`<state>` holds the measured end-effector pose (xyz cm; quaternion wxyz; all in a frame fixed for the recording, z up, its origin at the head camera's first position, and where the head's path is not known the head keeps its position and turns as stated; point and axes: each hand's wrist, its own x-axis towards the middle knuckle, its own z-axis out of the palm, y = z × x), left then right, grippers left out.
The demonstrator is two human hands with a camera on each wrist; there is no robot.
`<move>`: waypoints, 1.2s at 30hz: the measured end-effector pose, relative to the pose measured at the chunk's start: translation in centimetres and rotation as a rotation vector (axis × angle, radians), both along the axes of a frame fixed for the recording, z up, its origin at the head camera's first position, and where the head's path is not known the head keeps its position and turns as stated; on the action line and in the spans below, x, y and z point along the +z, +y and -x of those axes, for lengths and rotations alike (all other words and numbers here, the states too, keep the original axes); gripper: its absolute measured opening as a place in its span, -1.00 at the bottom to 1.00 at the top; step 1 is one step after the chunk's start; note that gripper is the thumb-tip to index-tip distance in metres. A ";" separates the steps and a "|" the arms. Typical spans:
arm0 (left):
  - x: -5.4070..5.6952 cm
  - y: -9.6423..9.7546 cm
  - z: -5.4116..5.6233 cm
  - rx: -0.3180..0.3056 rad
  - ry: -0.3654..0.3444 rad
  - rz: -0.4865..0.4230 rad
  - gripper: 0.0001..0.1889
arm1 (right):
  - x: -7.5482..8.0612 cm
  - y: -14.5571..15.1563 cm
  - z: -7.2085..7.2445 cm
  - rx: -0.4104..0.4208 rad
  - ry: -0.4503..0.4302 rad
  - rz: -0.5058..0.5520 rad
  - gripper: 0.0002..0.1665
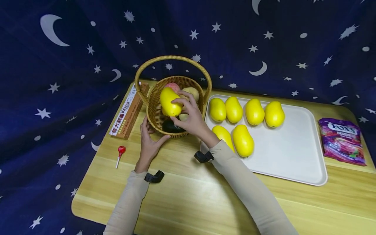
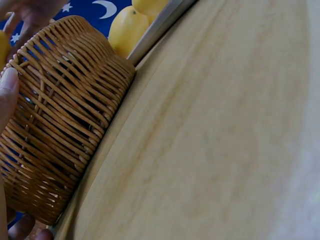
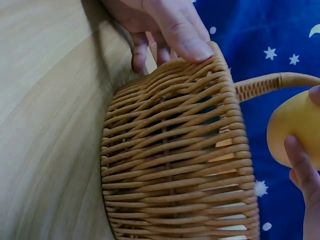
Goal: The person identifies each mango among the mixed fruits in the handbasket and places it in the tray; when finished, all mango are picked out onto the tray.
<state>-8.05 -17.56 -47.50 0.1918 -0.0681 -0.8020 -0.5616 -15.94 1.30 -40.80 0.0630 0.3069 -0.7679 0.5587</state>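
A yellow mango (image 1: 170, 101) is gripped between the thumb and fingers of my right hand (image 1: 192, 116), over the opening of a wicker basket (image 1: 152, 107). My left hand (image 1: 149, 143) holds the basket's near left side, its thumb lying along the rim in the right wrist view. Inside the basket I see a reddish round fruit (image 1: 172, 86), a pale yellowish fruit (image 1: 191, 92) and a dark item (image 1: 171, 126), partly covered by the mango and hand. The right wrist view shows the held mango (image 3: 292, 130) above rim level, beside the basket handle (image 3: 272, 84).
Several yellow mangoes (image 1: 254, 112) lie on a white tray (image 1: 289, 143) right of the basket. A purple candy bag (image 1: 342, 140) is at the far right. On the left are a pasta box (image 1: 130, 112) and a red lollipop (image 1: 121, 150). A starry blue cloth (image 1: 182, 32) hangs behind the table.
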 end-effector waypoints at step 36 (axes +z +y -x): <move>-2.1 -0.6 0.8 0.015 -0.007 -0.019 0.21 | -0.2 9.7 -6.1 -0.156 0.089 0.020 -0.33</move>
